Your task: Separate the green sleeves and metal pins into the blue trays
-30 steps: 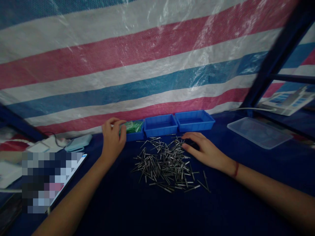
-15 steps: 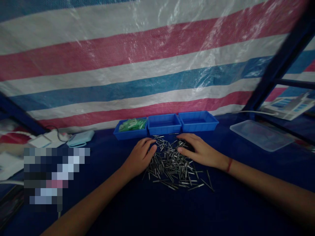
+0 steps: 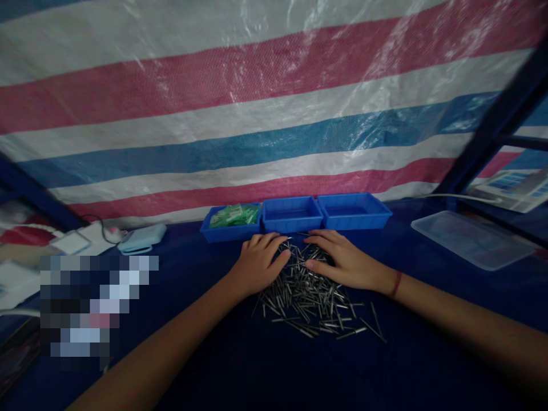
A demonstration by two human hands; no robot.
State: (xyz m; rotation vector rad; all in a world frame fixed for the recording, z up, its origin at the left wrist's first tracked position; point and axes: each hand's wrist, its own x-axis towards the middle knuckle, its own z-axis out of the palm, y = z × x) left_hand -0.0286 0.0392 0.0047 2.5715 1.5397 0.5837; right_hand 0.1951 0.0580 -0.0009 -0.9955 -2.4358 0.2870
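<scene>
A loose heap of thin silvery metal pins [image 3: 306, 294], rather like blind rivets, lies on the dark blue table in front of me. My left hand [image 3: 259, 264] rests on the heap's far left side, its thumb apart from the fingers and its palm down. Across from it, my right hand [image 3: 340, 260] curves around the far right side, with thumb and fingers spread and some pins between them. Both hands touch the pins without gripping any that I can see. A red band [image 3: 397, 283] circles my right wrist.
Behind the heap stand a blue tray [image 3: 206, 233] of green packets and two more blue trays [image 3: 292, 221] [image 3: 357, 220]. A clear plastic lid [image 3: 473, 240] lies at right. A light blue case [image 3: 142, 238] and a white adapter [image 3: 69, 242] sit at left. Striped sheeting [image 3: 257, 142] hangs behind.
My left hand has moved right and slightly away from me, over the pile's far edge. The hands are closer together, with the far pins bunched between them. The view has shifted slightly.
</scene>
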